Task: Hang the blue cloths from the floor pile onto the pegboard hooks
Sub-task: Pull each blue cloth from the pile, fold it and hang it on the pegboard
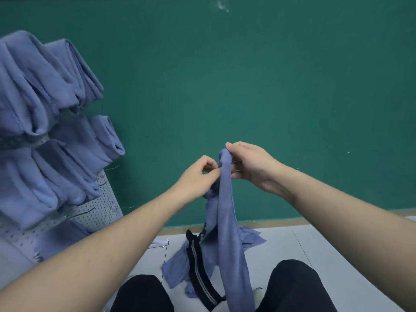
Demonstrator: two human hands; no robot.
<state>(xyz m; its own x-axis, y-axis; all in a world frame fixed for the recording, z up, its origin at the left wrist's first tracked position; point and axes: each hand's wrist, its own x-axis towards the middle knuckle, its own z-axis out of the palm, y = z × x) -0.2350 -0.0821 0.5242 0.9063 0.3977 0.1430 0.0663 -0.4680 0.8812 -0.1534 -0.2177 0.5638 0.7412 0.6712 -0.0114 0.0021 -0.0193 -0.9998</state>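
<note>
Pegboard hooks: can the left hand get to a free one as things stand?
Probably not yet. The left hand and right hand both pinch the held cloth. The pegboard stands to the left, its upper hooks covered by hung cloths; bare holes lower down look unobstructed.

Hung cloths [45,122] crowd the pegboard [99,208] at left; only its lower right corner shows bare holes. Before the green wall [247,75] the space is open.
</note>
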